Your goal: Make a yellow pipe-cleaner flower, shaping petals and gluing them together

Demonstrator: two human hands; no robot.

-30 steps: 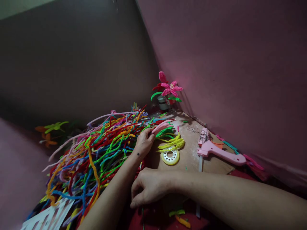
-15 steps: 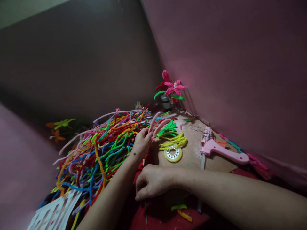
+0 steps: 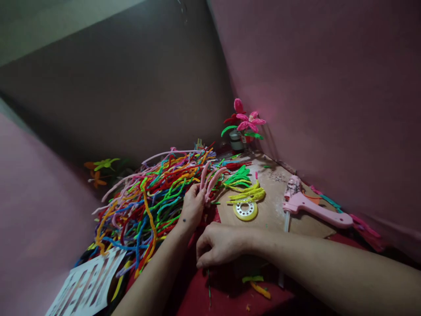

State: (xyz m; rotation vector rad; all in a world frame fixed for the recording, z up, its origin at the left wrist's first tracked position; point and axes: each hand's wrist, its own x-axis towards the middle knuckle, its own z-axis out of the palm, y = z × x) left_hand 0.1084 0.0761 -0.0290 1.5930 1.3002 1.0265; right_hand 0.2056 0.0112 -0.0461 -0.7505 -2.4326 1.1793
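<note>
Left hand [image 3: 193, 204]: near mid-frame, pinched nearly closed, gripped the pink strips low down; hid their lower ends.
Pink strips [image 3: 213, 179]: stuck up from the left hand, fanned apart at the tips, above the right hand in the frame; hard to count.
Right hand [image 3: 215, 245]: lower centre, curled loosely, hid its palm; could not tell whether holding anything.
Green wire [image 3: 209, 289]: ran just below the right hand; could not tell if touching it.
Yellow strips [image 3: 251, 194]: lay right of the left hand, covered the upper rim of the wheel [image 3: 252, 215].
Glue gun [image 3: 304, 206]: lay at the right, its glue stick [image 3: 287, 221] partly hidden by the right forearm [image 3: 312, 259].
Printed sheet [image 3: 88, 285]: cut off at the lower left edge; too small to read.
</note>
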